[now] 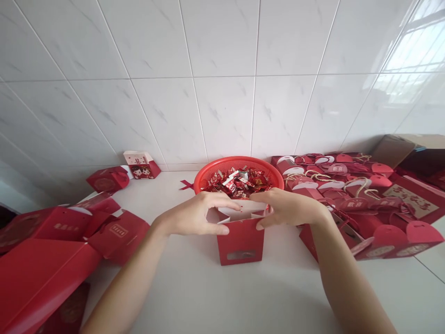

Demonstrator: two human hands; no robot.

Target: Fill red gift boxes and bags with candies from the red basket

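Observation:
A red box (241, 242) with a small clear window low on its front stands upright on the white surface, its top open and pale inside. At its upper left edge is my left hand (198, 213), thumb in front and fingers behind the rim. My right hand (288, 208) is at the upper right edge in the same way, its thumb against the front panel. Both hands have the box between thumb and fingers. Just behind them sits a red plastic basket (239, 162) of wrapped candies (236, 182), partly hidden by the hands.
Red boxes (118, 235) crowd the left side, with a small illustrated box (142, 167) near the tiled wall (222, 111). Many red boxes with cord handles (347, 199) fill the right, beside a cardboard carton (396, 150). A red ribbon (187, 185) lies left of the basket.

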